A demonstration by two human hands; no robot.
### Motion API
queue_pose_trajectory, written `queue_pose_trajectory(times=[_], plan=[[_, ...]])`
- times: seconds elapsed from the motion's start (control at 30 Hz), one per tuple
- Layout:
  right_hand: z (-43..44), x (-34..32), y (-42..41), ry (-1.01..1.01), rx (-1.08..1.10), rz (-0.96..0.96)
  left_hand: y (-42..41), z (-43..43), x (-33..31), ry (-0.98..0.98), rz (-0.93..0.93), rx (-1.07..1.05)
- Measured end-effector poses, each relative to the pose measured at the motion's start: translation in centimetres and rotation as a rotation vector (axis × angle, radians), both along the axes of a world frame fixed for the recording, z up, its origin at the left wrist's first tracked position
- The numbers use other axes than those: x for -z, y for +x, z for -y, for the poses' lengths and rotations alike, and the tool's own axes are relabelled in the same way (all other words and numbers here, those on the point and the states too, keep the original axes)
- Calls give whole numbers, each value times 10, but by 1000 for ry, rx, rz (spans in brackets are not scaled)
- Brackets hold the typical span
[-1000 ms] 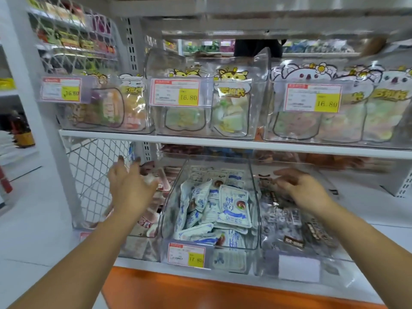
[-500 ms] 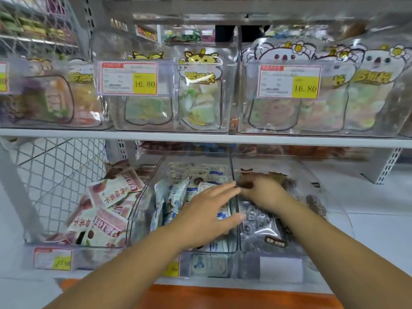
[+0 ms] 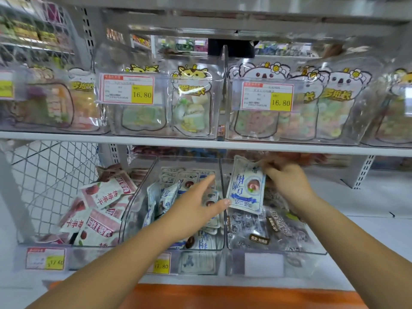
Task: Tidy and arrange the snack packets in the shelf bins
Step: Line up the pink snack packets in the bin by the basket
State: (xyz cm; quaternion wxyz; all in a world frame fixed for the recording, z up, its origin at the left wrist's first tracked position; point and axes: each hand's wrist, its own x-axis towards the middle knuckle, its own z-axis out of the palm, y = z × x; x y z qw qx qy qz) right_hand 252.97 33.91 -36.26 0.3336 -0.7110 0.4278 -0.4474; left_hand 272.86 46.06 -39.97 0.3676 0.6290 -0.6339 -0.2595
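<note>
Three clear bins stand side by side on the lower shelf. My right hand (image 3: 287, 184) pinches a white-and-blue snack packet (image 3: 245, 186) by its top edge, holding it upright above the right bin (image 3: 276, 262), which holds dark packets (image 3: 260, 230). My left hand (image 3: 196, 208) reaches over the middle bin (image 3: 200, 262) with fingers straight, its fingertips near the held packet's lower left corner. The middle bin holds several matching white-and-blue packets (image 3: 169, 192). Red-and-white packets (image 3: 100, 210) fill the left bin (image 3: 73, 257).
The upper shelf (image 3: 200, 144) carries clear bins of animal-shaped candy bags (image 3: 191, 103) with 16.80 price tags (image 3: 127, 89), close above my hands. A wire mesh panel (image 3: 44, 179) closes the left side. An orange strip (image 3: 223, 295) runs below.
My right hand has lifted a white-and-blue packet out of the right bin. My left hand has stayed over the middle bin, now beside the packet. The view shifted slightly.
</note>
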Motion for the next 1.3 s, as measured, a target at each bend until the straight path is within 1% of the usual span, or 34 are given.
queue_pose_trajectory(times=[0.07,0.2,0.23,0.33,0.37,0.43,0.47,0.5,0.53,0.57,0.6,0.67,0.7,0.73,0.8,0.87,0.93,1.0,1.07,1.1,1.2,1.3], plan=[[-9,-1,0,4,-38,24,-4,-3,-4,-6,-94,-19],[-19,-9,4,-16,-25,72,-6,-9,-7,-11,-158,-22],[-21,-10,7,5,-30,101,-6,-10,-8,-12,-175,-20],[-31,-7,25,160,-100,193,-5,-10,-10,-24,-279,-30],[-33,-4,31,199,-139,194,-4,-9,-10,-33,-315,-55],[-34,-1,38,215,-206,135,3,-7,-12,-62,-360,-144],[-32,-2,38,183,-225,69,8,-7,-14,-78,-340,-199],[-30,-5,33,104,-221,-47,14,-7,-15,-92,-272,-262],[-25,-8,25,9,-206,-202,20,-6,-17,-87,-161,-333],[-21,-11,17,-59,-204,-342,28,-6,-18,-74,-9,-396],[-15,-11,8,-83,-211,-451,35,-6,-16,-60,170,-436],[-6,-9,-7,-34,-241,-573,40,-6,-12,-87,505,-459],[-2,-6,-13,10,-266,-610,37,-6,-12,-141,612,-437],[-1,-3,-16,41,-294,-645,30,-5,-12,-200,665,-381],[-2,3,-18,41,-348,-785,13,-2,-12,-238,656,-193],[-3,12,-14,8,-396,-936,-6,1,-7,-187,643,-6],[-1,21,-4,-82,-404,-1003,-15,4,2,-116,693,101],[6,25,5,-159,-376,-971,-14,7,9,-77,707,134],[15,27,15,-164,-372,-939,-8,9,11,-72,700,133],[21,28,21,-166,-381,-952,-5,9,12,-77,691,128],[36,27,40,-195,-417,-1063,-2,9,13,-67,676,142],[51,33,58,-174,-452,-1157,1,9,12,-63,678,148]])
